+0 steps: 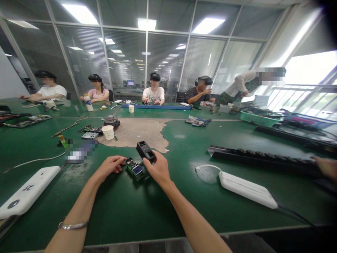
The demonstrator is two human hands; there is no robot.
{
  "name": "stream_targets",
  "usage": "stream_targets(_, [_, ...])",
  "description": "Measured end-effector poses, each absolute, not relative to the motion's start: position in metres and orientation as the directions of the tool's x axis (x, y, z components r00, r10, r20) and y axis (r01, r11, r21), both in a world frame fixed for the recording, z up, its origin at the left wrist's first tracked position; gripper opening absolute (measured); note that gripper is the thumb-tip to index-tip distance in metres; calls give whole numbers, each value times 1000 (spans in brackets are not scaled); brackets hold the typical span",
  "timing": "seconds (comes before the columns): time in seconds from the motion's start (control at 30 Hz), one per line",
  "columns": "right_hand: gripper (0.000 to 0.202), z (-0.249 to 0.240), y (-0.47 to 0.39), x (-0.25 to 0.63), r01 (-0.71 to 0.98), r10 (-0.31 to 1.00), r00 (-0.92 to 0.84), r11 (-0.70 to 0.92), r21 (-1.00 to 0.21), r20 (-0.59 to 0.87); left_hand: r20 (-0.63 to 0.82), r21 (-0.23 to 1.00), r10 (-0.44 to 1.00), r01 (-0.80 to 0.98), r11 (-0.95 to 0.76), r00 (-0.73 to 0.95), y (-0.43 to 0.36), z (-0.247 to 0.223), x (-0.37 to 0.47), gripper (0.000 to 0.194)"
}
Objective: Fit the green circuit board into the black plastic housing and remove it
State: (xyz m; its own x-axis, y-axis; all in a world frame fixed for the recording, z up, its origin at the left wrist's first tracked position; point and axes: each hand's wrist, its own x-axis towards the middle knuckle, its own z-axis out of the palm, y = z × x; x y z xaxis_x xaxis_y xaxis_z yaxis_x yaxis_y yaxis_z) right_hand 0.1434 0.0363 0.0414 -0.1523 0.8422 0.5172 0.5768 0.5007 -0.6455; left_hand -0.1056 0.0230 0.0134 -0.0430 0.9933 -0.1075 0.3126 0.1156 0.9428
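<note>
My right hand [159, 168] grips a black plastic housing [145, 151] with rectangular cut-outs, tilted just above the table. Below and to the left of it is a small green circuit board [134, 169] with a dark blue display on its upper face. My left hand [112, 165] has its fingers curled at the board's left edge and seems to pinch it there, though the exact contact is hard to see. A metal bracelet [73, 225] circles my left wrist.
White power strips [30, 191] [247, 189] lie to both sides, with cables. A paper cup [107, 132] stands beyond my left hand near loose electronic parts. A long black rail [252, 158] lies at right, another person's hand [326, 167] beside it. Several people sit opposite.
</note>
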Motion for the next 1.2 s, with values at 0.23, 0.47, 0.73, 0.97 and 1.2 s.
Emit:
stream_targets(0.23, [27, 19, 58, 155, 747, 934, -133, 315, -586, 332, -110, 933, 991, 352, 74, 82, 20, 15, -107, 47])
stream_targets(0.47, [49, 16, 56, 155, 788, 936, -121, 293, -542, 330, -114, 903, 985, 426, 50, 126, 20, 21, -102, 42])
stream_targets(0.73, [35, 17, 60, 156, 748, 942, -107, 287, -599, 318, -63, 882, 991, 471, 0, 118, 25, 12, -102, 34])
stream_targets(0.97, [27, 41, 53, 153, 548, 932, -94, 342, -763, 351, 10, 852, 999, 523, -30, 42, 30, 3, -98, 36])
stream_targets(1.2, [23, 50, 24, 135, 488, 888, -239, 459, -743, 392, -21, 887, 999, 462, -3, 47, 27, 7, -98, 33])
